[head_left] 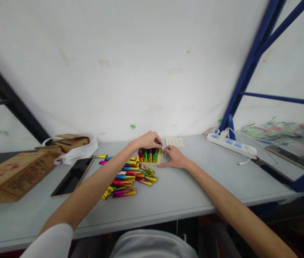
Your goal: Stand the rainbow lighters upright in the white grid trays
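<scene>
On a grey table (179,193), the left hand (151,139) is pinching a lighter (160,151) at a partly filled cream tray (160,159), the right hand (175,158) is resting, fingers spread, against its end, where slots are showing bare, and many loose lighters (130,173) are lying outside.

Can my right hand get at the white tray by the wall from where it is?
Probably yes: the right hand, beside the standing lighters, is just in front of the white tray, and I see nothing standing between the hand and that tray.
</scene>
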Demonstrator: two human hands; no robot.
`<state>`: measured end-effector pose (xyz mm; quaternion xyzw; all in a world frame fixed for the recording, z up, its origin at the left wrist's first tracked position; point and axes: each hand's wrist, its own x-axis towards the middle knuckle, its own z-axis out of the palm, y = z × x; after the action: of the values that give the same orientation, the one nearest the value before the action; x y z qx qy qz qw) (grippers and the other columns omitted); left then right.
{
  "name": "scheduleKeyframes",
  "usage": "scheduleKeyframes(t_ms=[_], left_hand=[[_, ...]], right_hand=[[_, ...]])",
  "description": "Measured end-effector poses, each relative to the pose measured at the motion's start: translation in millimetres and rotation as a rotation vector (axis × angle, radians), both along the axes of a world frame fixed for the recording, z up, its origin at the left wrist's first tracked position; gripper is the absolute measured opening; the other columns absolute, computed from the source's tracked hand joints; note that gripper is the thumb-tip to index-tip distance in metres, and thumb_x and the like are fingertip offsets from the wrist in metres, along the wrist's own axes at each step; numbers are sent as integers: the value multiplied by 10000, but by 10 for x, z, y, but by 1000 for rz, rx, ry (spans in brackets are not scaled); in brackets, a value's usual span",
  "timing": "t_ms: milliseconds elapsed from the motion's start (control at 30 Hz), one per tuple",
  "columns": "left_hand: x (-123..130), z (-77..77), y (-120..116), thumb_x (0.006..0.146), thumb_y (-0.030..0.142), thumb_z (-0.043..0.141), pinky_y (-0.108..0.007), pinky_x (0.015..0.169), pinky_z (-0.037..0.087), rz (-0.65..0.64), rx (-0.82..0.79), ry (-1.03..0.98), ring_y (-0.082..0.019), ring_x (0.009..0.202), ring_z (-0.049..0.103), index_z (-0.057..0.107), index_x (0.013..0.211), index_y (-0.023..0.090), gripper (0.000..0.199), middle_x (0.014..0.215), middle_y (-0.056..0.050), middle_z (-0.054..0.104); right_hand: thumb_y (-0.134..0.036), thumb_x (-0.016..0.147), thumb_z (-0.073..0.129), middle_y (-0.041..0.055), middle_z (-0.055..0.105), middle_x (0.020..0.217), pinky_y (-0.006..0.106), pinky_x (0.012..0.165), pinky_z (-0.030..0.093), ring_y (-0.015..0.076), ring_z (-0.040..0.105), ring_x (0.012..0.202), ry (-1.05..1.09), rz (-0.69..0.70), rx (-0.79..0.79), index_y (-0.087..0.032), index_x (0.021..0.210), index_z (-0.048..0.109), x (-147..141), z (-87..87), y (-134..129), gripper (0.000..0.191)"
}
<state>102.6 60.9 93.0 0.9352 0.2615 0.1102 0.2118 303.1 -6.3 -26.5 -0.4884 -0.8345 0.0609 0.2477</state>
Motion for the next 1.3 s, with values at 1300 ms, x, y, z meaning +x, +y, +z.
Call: scheduleKeyframes(t_ms=[1300], left_hand=[[-1859,-594,-439,914,570,558,-414,1091,475,330,190,140,-304,1189,662,755,1259,224,526,1317,-141,695]], right_hand=[[-646,716,840,131,690,1142,443,962,523,306,651,1067,269,53,-134,-166,1059,784,13,71,73,593]])
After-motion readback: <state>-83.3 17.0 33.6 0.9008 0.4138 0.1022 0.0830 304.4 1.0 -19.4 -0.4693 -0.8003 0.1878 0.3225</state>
